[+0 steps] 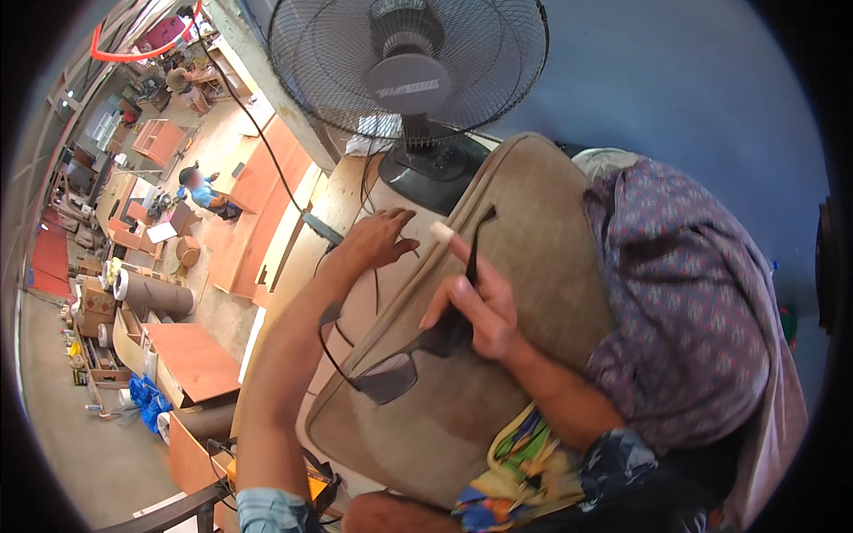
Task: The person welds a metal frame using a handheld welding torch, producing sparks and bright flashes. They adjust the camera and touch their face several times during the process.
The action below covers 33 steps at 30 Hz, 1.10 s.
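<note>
The dark glasses (442, 339) have tinted lenses, and both their arms are unfolded. They are tilted in the right hand (487, 311), over the brown cushion (544, 209), with one lens partly covered by fingers.

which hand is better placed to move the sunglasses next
Probably the right hand: it grips the sunglasses by one side, while the left hand is off them, out near the fan base.

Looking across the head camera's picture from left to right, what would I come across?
Blue plastic → person in blue → left hand → right hand → patterned cloth.
</note>
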### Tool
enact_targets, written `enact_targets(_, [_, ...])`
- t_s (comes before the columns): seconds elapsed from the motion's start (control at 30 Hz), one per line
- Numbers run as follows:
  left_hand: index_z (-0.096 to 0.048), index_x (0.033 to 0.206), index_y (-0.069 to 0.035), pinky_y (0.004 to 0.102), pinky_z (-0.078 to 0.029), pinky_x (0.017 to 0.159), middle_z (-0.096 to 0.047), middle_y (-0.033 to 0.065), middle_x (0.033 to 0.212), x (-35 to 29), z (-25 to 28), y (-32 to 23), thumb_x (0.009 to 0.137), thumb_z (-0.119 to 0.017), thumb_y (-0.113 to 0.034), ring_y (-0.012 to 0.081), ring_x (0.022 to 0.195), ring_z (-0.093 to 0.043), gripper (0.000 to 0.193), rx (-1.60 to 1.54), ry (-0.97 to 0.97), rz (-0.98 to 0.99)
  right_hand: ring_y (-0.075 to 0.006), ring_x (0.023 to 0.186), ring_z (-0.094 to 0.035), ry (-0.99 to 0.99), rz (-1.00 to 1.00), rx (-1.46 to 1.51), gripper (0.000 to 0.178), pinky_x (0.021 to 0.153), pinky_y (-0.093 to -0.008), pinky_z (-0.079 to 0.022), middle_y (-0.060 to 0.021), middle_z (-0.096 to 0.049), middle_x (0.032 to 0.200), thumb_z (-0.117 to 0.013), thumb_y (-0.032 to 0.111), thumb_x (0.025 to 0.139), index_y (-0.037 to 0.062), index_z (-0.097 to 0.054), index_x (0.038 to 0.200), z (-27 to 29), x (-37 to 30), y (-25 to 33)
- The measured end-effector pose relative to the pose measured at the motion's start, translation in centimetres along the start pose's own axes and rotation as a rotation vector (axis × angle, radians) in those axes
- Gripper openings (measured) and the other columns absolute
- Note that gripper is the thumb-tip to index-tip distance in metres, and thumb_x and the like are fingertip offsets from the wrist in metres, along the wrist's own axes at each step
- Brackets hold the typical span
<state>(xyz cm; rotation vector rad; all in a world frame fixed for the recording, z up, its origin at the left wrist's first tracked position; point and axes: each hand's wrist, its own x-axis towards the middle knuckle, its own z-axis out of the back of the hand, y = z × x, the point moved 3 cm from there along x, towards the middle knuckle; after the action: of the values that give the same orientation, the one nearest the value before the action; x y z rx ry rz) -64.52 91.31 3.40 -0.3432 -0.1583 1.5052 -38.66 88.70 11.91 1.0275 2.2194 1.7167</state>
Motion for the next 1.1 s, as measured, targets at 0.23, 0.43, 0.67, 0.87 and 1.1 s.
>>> enact_targets(0.23, [-0.031, 0.168, -0.003, 0.045, -0.042, 0.125, -0.027, 0.0174, 0.177, 15.2, -5.8, 1.2, 0.099, -0.062, -0.025, 0.033, 0.161, -0.033, 0.079, 0.347, 0.055, 0.059, -0.0159, 0.085, -0.072, -0.209, 0.015, 0.121, 0.061, 0.086, -0.0294, -0.054, -0.0111, -0.075, 0.086, -0.044, 0.019, 0.117, -0.0091, -0.021, 0.166, 3.0, 0.2, -0.9])
enact_targets(0.43, [-0.023, 0.168, 0.005, 0.0437, -0.036, 0.129, -0.025, 0.0241, 0.176, 17.1, -8.3, 3.1, 0.097, -0.069, -0.027, 0.0379, 0.162, -0.029, 0.09, 0.394, -0.088, 0.052, -0.0145, 0.083, -0.071, -0.287, -0.072, 0.265, 0.066, 0.087, -0.0275, -0.054, -0.0128, -0.076, 0.085, -0.045, 0.022, 0.117, -0.0096, -0.017, 0.167, 4.7, 0.5, -1.4])
enact_targets(0.67, [-0.025, 0.17, -0.003, 0.058, -0.034, 0.126, -0.031, 0.0263, 0.173, 17.4, -8.8, 0.8, 0.09, -0.082, -0.045, 0.0409, 0.159, -0.034, 0.106, 0.348, -0.088, 0.074, -0.0143, 0.081, -0.071, -0.314, -0.128, 0.241, 0.065, 0.085, -0.027, -0.054, -0.0112, -0.075, 0.084, -0.044, 0.02, 0.117, -0.0087, -0.016, 0.168, 4.8, 0.2, -1.8])
enact_targets(0.87, [-0.02, 0.173, -0.013, 0.0554, -0.037, 0.124, -0.027, 0.0163, 0.178, 18.3, -6.8, 0.4, 0.094, -0.078, -0.051, 0.0328, 0.159, -0.036, 0.105, 0.526, 0.042, 0.172, -0.0144, 0.078, -0.071, -0.341, -0.039, 0.144, 0.064, 0.082, -0.0264, -0.054, -0.0109, -0.076, 0.081, -0.045, 0.019, 0.116, -0.014, -0.02, 0.164, 3.9, 1.0, -1.3])
enact_targets(1.1, [-0.021, 0.17, -0.003, 0.0475, -0.043, 0.123, -0.032, 0.0151, 0.175, 17.5, -10.8, 4.0, 0.093, -0.081, -0.043, 0.0314, 0.158, -0.039, 0.106, 0.36, -0.067, 0.092, -0.0125, 0.077, -0.07, -0.29, -0.08, 0.155, 0.068, 0.083, -0.025, -0.054, -0.0113, -0.076, 0.079, -0.046, 0.025, 0.116, -0.0148, -0.019, 0.163, 4.4, 0.1, -1.3])
